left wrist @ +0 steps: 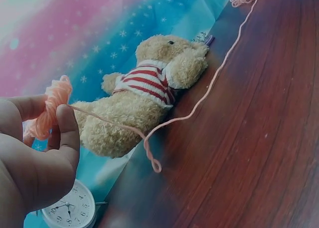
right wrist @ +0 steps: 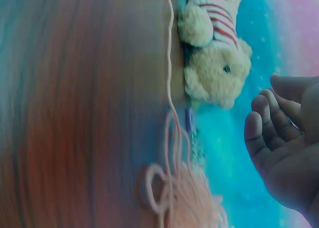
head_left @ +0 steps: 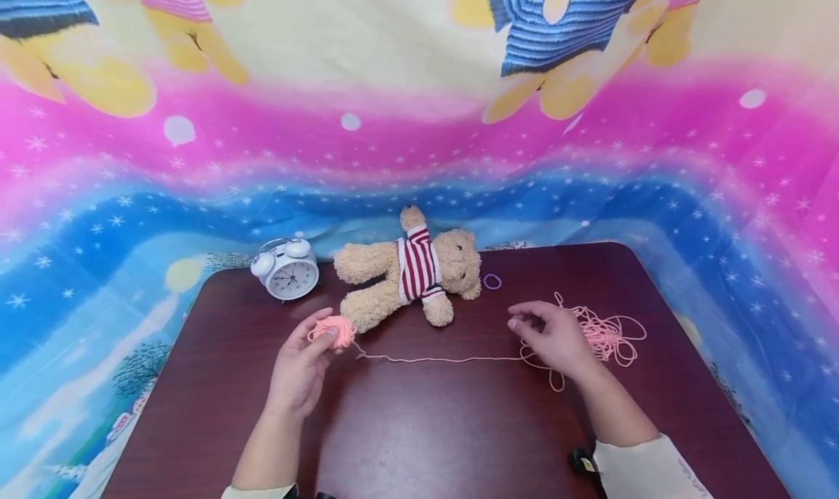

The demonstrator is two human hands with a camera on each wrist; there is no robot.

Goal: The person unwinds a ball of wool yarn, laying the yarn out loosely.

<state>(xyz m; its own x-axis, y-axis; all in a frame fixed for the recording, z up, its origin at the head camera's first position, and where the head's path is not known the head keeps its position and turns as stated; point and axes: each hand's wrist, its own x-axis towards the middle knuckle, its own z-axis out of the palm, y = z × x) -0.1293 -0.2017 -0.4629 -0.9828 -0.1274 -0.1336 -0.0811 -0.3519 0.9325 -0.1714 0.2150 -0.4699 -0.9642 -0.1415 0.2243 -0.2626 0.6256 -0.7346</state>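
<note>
A small wound bundle of peach-pink yarn (head_left: 334, 333) is pinched between thumb and fingers of the left hand (head_left: 299, 371), above the table's left part. From it a single strand (head_left: 426, 359) runs right to a loose, tangled pile of the same yarn (head_left: 606, 335). Near the bundle the strand twists into a small kink (left wrist: 153, 160). The right hand (head_left: 557, 342) hovers beside the pile, partly covering it in the head view. In the right wrist view its fingers (right wrist: 254, 125) are loosely bent with nothing between them.
A teddy bear (head_left: 419, 266) in a red-striped shirt lies at the back of the dark wooden table (head_left: 432, 426). A white alarm clock (head_left: 288, 273) stands back left. A purple ring (head_left: 492, 282) lies by the bear's head. Patterned cloth (head_left: 393, 142) hangs behind.
</note>
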